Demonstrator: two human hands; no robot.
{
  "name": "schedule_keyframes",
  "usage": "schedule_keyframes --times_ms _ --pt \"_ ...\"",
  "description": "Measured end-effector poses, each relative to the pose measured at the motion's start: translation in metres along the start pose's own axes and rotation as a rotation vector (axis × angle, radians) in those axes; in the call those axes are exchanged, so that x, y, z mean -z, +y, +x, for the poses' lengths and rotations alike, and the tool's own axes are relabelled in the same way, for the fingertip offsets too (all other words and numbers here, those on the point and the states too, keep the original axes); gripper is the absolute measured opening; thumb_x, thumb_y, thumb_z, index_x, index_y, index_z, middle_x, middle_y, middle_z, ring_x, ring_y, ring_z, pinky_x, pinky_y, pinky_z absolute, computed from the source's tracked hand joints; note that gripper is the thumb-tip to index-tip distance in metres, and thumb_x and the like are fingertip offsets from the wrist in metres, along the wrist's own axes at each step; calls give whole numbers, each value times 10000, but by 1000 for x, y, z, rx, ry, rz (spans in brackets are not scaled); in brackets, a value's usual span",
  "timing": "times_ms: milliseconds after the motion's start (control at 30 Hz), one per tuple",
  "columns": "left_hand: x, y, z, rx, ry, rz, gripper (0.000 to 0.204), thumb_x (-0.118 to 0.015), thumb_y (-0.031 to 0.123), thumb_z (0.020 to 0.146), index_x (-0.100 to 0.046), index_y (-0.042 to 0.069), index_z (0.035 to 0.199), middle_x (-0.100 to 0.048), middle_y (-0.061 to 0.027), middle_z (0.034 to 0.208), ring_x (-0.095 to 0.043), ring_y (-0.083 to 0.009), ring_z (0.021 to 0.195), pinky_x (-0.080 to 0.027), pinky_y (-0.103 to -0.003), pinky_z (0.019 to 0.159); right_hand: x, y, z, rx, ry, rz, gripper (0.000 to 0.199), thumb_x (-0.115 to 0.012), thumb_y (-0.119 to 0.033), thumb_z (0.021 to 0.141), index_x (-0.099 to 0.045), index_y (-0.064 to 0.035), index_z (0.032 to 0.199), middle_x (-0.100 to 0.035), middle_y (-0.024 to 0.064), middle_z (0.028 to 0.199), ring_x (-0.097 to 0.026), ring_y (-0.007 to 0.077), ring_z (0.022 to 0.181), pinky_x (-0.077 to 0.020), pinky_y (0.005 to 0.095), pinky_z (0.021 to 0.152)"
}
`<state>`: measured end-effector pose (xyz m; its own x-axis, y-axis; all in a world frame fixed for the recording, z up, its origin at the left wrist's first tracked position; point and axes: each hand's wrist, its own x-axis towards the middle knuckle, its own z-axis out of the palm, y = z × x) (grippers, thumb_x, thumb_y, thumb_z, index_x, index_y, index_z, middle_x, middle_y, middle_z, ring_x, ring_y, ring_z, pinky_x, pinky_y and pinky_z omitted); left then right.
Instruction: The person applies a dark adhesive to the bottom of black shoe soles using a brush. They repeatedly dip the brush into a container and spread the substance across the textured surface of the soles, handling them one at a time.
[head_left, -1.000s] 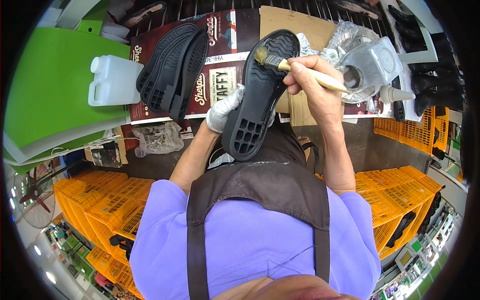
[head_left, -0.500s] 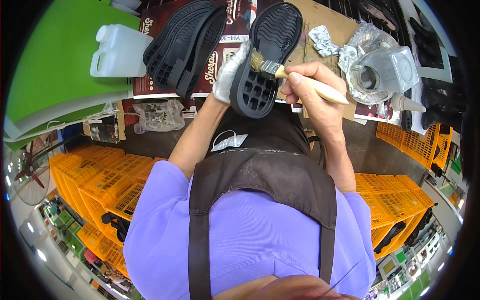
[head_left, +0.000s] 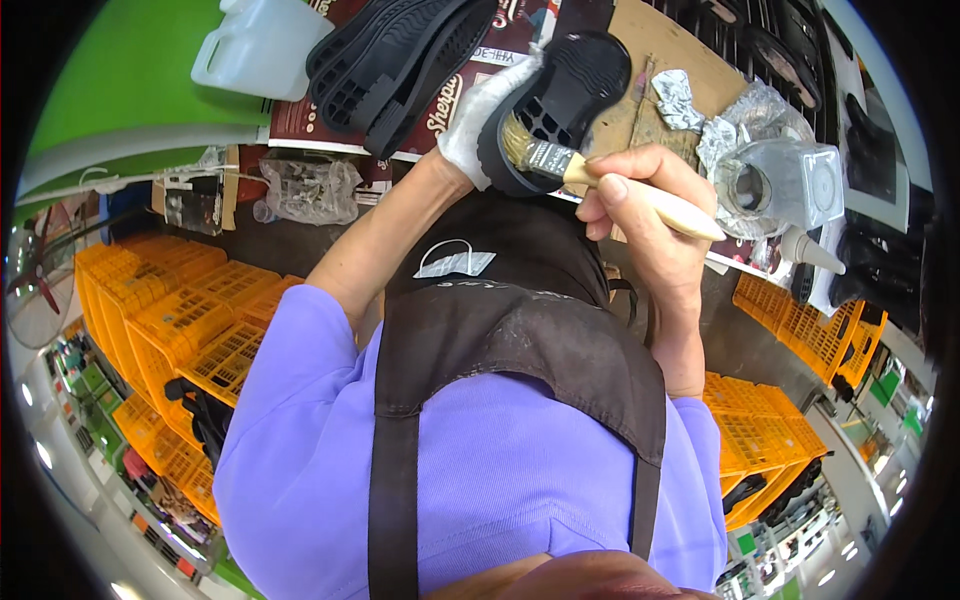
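Your gloved left hand (head_left: 478, 120) fingers clamp the black rubber shoe sole (head_left: 556, 100); right hand (head_left: 640, 205) fingers pinch the wooden-handled brush (head_left: 600, 180): keep strokes even, sole steady.

bench: cardboard-covered worktop (head_left: 690, 50) | floor: stacked orange crates (head_left: 180, 310) | left: green panel (head_left: 120, 80)

The person wears a lilac short-sleeved shirt (head_left: 480, 480) under a dark brown apron (head_left: 520, 340) with broad shoulder straps and a pale printed patch. The left hand (head_left: 478, 120) has a white glove; the right hand (head_left: 640, 200) is bare.
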<state>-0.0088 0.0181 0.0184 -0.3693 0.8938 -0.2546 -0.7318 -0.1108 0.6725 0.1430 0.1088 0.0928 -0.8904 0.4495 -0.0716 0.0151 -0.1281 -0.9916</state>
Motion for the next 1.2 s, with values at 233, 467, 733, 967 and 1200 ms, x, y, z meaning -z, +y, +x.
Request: schedule_keyframes --times_ms 233,467,733,967,1200 --pt "6 0 -10 321 -106 -266 306 -362 220 954 -535 15 1102 -627 -113 1001 -634 -201 837 -553 -339 705 7 -8 8 -4 -190 -15 160 -623 -77 809 -621 59 892 -640 93 697 -605 106 595 -488 202 517" --pt "34 -10 -9 493 -434 -70 285 -425 132 932 -517 -43 1136 -602 -166 1067 -623 -211 931 -541 -284 799 21 -11 27 -71 -449 -36 170 -657 -87 781 -642 43 888 -643 94 740 -592 113 611 -481 219 554" --pt "66 -27 7 586 -731 -281 297 -432 154 930 -522 -15 1157 -605 -140 1082 -626 -190 919 -539 -294 781 31 -17 54 -8 -791 -229 136 -675 -52 764 -660 21 878 -661 86 849 -617 148 824 -480 256 752" --pt "51 8 0 671 -226 -120 363 -403 243 942 -516 -5 1182 -632 -130 1033 -651 -214 831 -551 -332 736 53 -26 59 53 -900 -527 99 -650 -35 772 -661 14 857 -651 89 814 -622 177 777 -477 269 718" --pt "16 38 -9 -119 -302 291 426 -362 303 961 -457 -29 1211 -550 -171 1152 -546 -248 1064 -412 -366 972 94 -37 25 188 -97 -155 162 -627 -140 797 -618 6 867 -621 87 722 -590 134 641 -467 234 559"
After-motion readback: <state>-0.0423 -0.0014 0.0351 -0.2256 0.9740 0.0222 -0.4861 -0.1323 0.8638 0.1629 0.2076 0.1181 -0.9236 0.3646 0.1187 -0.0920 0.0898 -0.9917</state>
